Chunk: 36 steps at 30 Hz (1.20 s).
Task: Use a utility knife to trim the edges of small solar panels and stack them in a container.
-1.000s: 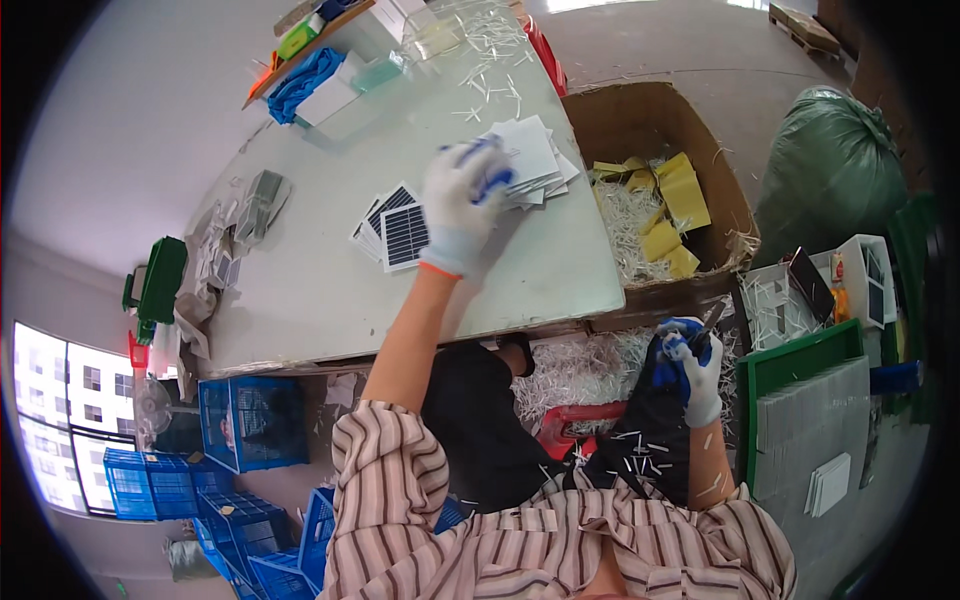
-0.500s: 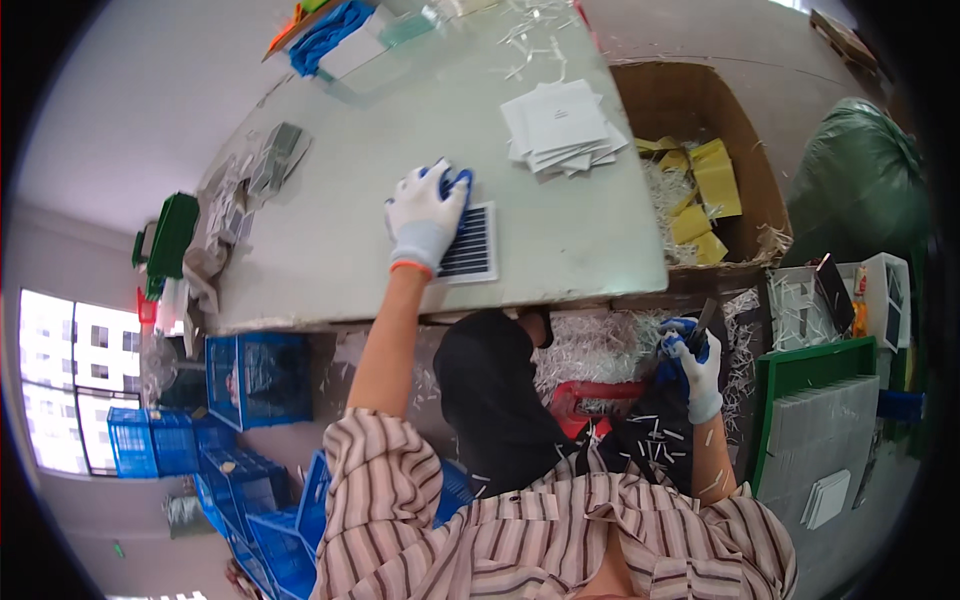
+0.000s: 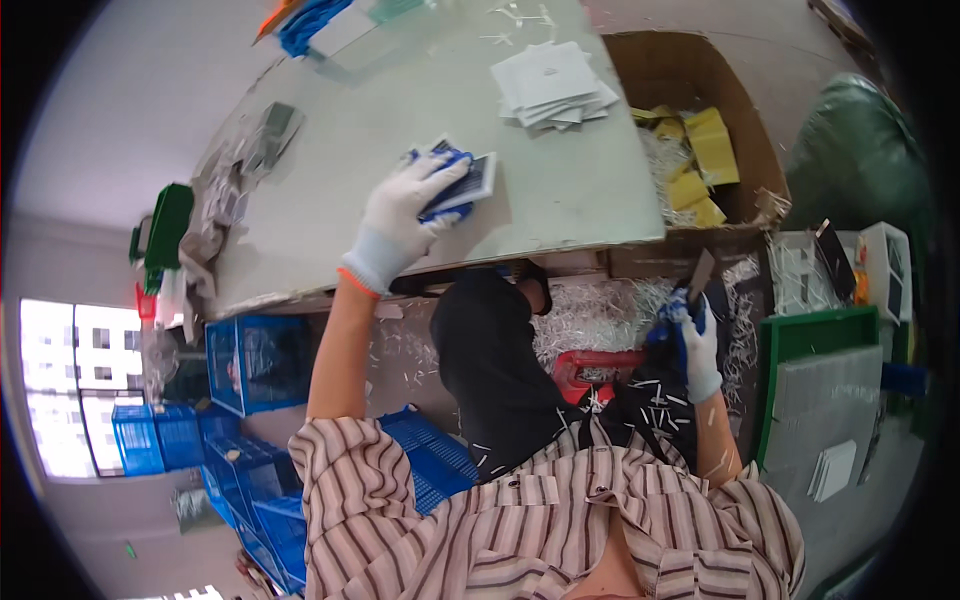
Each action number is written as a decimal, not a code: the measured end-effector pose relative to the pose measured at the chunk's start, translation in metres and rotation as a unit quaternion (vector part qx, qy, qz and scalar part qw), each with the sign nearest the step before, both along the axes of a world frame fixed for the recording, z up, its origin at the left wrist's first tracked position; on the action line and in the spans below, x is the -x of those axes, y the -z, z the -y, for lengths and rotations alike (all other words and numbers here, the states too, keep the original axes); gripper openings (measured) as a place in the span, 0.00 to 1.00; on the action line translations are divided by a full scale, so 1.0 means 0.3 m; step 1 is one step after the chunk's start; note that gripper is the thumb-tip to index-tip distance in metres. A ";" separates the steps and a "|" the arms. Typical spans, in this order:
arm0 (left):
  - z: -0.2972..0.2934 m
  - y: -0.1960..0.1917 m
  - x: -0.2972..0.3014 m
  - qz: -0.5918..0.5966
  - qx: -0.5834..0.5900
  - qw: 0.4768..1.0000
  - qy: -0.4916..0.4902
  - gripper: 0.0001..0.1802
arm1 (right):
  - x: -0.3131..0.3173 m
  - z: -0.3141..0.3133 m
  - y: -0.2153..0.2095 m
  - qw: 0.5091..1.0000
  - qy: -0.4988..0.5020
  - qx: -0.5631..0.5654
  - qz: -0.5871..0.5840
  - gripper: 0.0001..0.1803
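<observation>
Above the table's near part, my left hand (image 3: 400, 215), in a white glove with blue fingers and palm, is closed on a small solar panel (image 3: 482, 180). The panel has a dark striped face and a white frame; it is tilted, and the fingers cover much of it. Low on the right, beside my leg, my gloved right hand (image 3: 699, 350) grips a flat-bladed tool (image 3: 703, 272), perhaps a knife or scraper. Its blade points up and its handle is hidden in the fingers. A stack of white square pieces (image 3: 548, 80) lies farther back on the table (image 3: 370, 150).
Right of the table stands a cardboard box (image 3: 755, 150) holding yellow pieces and white strips. A green-edged crate (image 3: 820, 335) of grey panels is at the right, and a green bag (image 3: 850, 150) behind. Blue crates (image 3: 260, 365) fill the lower left; a red container (image 3: 590, 370) sits by my legs.
My left hand has taken hold of the solar panel, which lay flat under it, and tilted it up off the table. My right hand still holds the tool, its blade now more upright.
</observation>
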<state>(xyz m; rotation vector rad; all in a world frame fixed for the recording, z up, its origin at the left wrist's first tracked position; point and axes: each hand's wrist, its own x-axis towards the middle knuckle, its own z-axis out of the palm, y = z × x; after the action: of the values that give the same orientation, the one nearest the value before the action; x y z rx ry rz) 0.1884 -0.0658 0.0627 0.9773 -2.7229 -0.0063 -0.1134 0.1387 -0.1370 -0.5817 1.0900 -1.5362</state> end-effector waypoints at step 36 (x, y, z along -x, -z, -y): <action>-0.190 0.236 0.660 -0.146 0.050 0.984 -0.083 0.26 | -0.093 0.224 0.027 0.977 0.122 0.098 -0.146 0.22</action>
<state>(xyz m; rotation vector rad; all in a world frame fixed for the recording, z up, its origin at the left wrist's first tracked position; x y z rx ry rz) -0.0096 -0.0088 -0.0081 1.0775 -2.3477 0.0164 -0.0854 0.0714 -0.1449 -0.8532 1.2767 -1.8261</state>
